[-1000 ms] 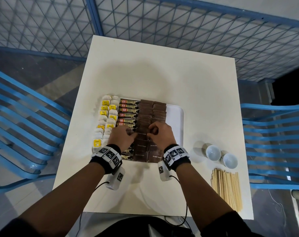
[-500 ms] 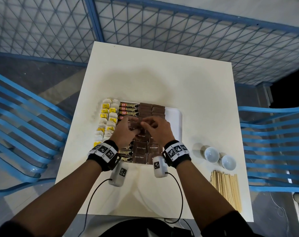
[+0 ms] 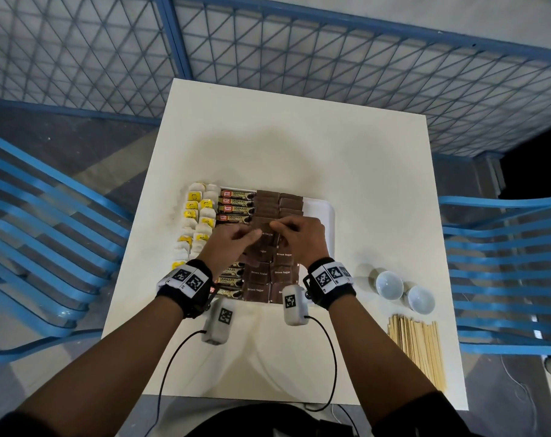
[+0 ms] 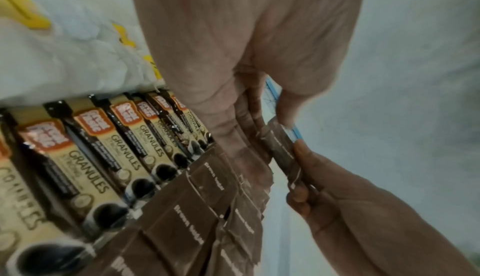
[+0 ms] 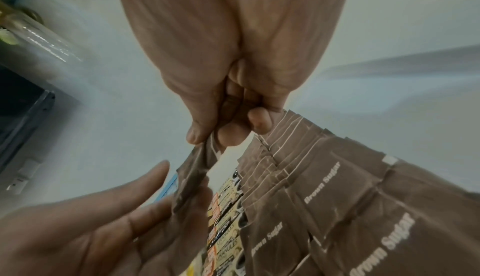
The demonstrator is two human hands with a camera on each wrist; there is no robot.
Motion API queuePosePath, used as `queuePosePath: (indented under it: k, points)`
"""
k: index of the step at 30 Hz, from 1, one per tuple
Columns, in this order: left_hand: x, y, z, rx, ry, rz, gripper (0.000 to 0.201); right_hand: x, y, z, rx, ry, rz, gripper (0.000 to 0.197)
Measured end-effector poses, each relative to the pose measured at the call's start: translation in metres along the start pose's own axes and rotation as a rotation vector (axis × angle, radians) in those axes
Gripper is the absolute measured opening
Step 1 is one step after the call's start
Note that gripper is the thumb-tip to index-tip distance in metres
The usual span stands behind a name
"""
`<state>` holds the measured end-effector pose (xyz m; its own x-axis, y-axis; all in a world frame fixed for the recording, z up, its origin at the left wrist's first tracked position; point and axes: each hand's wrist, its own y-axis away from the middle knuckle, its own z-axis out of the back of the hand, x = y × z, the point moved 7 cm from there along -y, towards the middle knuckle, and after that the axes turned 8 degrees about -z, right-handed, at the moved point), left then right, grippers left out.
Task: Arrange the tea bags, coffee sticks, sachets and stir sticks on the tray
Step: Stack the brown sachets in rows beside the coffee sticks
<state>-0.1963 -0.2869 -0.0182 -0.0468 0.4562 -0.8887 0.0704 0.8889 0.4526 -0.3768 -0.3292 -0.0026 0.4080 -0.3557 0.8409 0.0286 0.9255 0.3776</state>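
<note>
Holding one brown sugar sachet (image 5: 197, 169) between them above the white tray (image 3: 323, 212), both hands meet over its middle: the right hand (image 3: 302, 239) pinches the sachet's edge between thumb and curled fingers, while the left hand (image 3: 228, 244) has its fingers nearly straight against the other end, thumb closing on it. On the tray lie two overlapping columns of sachets (image 3: 269, 280) printed "Brown Sugar", with a column of coffee sticks (image 3: 236, 203) reading "Great Taste GRANULES" to their left. Tea bags (image 3: 198, 212) with yellow tags run down the tray's left edge. On the tabletop (image 3: 299, 143), right of the tray, stand two small white bowls (image 3: 389, 285) and, nearer the person, a bundle of wooden stir sticks (image 3: 417, 345)
</note>
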Motion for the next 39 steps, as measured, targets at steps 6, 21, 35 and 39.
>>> queuePosePath:
  k: [6,21,35,39]
  points:
    - [-0.002,0.004,-0.004,-0.063,0.035,-0.046,0.012,-0.017,-0.006,-0.004,0.128,0.031,-0.096,0.009]
    - [0.013,0.0,-0.008,0.033,-0.503,-0.086,0.01,-0.056,-0.015,0.024,-0.095,0.29,-0.199,0.022]
    - [0.005,0.002,-0.014,0.02,-0.496,-0.102,0.01,-0.052,-0.014,0.026,-0.13,0.223,-0.23,0.025]
    - [-0.001,0.006,-0.016,0.011,-0.495,-0.122,0.01,-0.047,-0.009,0.032,-0.16,0.246,-0.188,0.015]
